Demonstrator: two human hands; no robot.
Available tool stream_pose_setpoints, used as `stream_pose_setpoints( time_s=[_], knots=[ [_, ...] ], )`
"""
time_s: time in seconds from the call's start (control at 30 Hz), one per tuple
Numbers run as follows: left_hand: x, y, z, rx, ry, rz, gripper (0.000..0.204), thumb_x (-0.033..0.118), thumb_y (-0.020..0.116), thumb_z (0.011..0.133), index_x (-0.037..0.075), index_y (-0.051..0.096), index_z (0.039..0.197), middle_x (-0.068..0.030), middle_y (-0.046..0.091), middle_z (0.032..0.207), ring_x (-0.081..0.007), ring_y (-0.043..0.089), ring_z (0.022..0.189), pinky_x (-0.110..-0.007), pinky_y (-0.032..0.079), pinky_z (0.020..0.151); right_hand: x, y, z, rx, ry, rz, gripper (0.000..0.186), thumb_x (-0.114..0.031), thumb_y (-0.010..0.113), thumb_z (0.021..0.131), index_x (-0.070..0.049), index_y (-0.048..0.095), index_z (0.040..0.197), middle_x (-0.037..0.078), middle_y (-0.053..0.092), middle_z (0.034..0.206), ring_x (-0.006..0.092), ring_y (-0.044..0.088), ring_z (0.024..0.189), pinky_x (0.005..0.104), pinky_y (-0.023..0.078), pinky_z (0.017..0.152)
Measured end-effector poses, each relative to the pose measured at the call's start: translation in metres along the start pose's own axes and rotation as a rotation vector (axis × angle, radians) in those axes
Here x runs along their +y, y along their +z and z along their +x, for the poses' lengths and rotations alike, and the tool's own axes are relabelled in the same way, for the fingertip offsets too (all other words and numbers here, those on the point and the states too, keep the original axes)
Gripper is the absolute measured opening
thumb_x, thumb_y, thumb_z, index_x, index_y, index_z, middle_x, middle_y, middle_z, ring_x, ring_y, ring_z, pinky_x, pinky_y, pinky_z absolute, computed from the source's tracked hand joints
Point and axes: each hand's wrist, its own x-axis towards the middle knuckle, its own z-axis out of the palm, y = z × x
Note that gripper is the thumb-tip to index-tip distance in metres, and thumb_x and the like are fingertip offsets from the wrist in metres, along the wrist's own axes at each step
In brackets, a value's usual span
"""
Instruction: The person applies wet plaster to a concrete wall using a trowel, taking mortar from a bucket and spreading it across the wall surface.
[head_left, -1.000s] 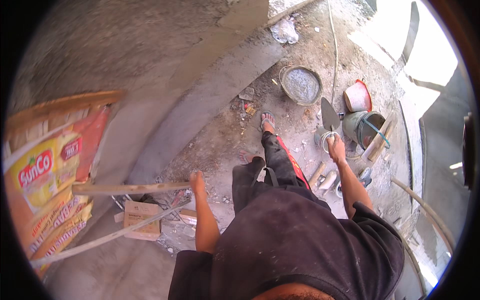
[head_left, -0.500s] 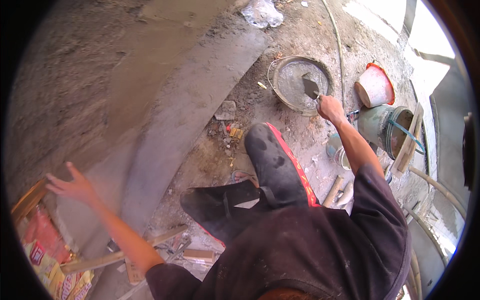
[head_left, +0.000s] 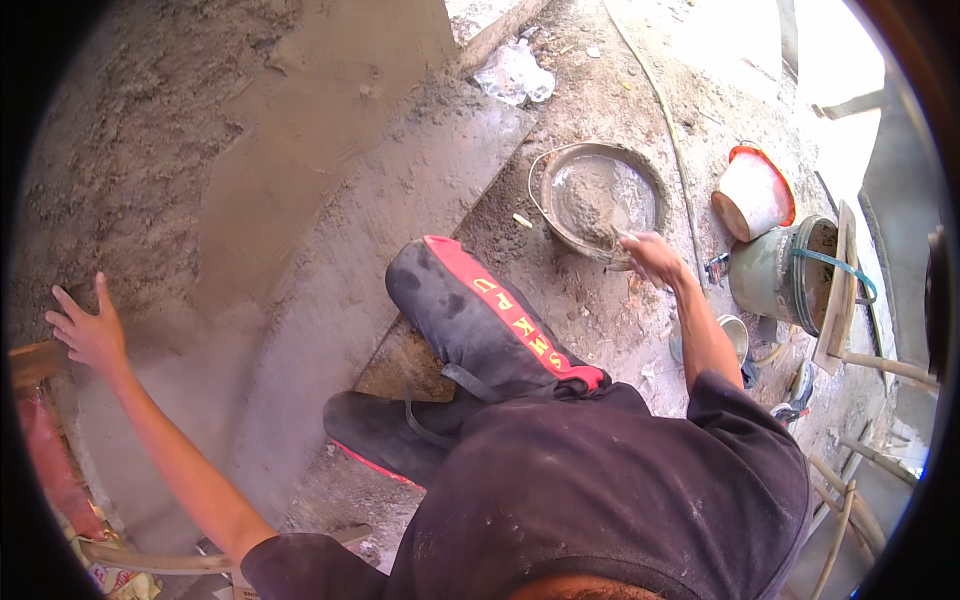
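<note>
My left hand (head_left: 90, 325) is spread open against or just over the rough, partly plastered surface (head_left: 150, 150) at the left, beside a wooden edge (head_left: 32, 362). My right hand (head_left: 656, 258) grips the handle of a trowel, whose blade (head_left: 600, 215) is down in the round basin (head_left: 655, 185) with wet grey mortar on it. The basin has a wire handle and holds grey mix. My bent legs (head_left: 490, 320), in dark trousers with a red stripe, are just below the basin, beside a flat grey cement strip (head_left: 320, 240).
Right: red-rimmed white bucket (head_left: 750, 200), green bucket (head_left: 760, 270) with blue handle, board (head_left: 838, 310), smaller pail (head_left: 732, 345) and several poles (head_left: 870, 515). Above: plastic bag (head_left: 515, 70) and hose (head_left: 670, 120) on the dusty ground (head_left: 600, 90). Lower left: wooden strip (head_left: 150, 558) and red sheet (head_left: 55, 450).
I have crouched lower. My left hand has left the wooden batten and moved up-left to the plastered surface. The trowel has gone from above the small pail down into the basin.
</note>
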Motion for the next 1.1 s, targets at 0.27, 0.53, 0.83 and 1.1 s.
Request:
stream_pose_setpoints(
  time_s=[0.27,0.53,0.83,1.1],
  knots=[
    [0.009,-0.014,-0.007,-0.047,-0.068,0.082,0.088,0.077,0.050,0.084,0.025,0.033,0.153,-0.0225,0.026,0.158,-0.0429,0.030,0.143,-0.062,0.032,0.107,0.022,0.010,-0.028,0.009,-0.021,0.425,0.017,-0.020,0.063,0.092,-0.011,0.053,0.082,-0.004,0.047,0.060,0.0066,0.043,0.046,0.0251,0.039,0.043],
    [0.065,-0.102,0.072,0.417,0.097,-0.250,0.075,0.061,0.058,0.090,0.018,0.040,0.149,-0.0258,0.034,0.152,-0.0432,0.033,0.140,-0.062,0.035,0.104,-0.017,0.041,-0.008,0.149,-0.083,0.913,0.020,-0.027,0.064,0.092,-0.016,0.048,0.086,-0.005,0.041,0.060,0.0083,0.041,0.044,0.0257,0.036,0.039],
    [0.080,-0.089,0.146,0.381,0.105,-0.211,0.080,0.063,0.050,0.093,0.025,0.019,0.157,-0.0137,0.013,0.163,-0.0371,0.013,0.150,-0.068,0.015,0.113,-0.249,0.025,-0.041,0.588,-1.176,1.054,0.009,-0.014,0.055,0.098,-0.009,0.048,0.094,0.001,0.045,0.071,0.0119,0.046,0.056,0.0297,0.044,0.053],
    [0.091,-0.080,0.154,0.514,0.076,-0.222,0.089,0.072,0.048,0.089,0.026,0.016,0.157,-0.0121,0.012,0.163,-0.0385,0.009,0.150,-0.074,0.008,0.111,-0.402,0.039,-0.007,1.311,-1.370,1.144,0.012,-0.008,0.056,0.096,-0.001,0.048,0.091,0.010,0.058,0.066,0.0167,0.057,0.053,0.0298,0.055,0.053]
  ],
)
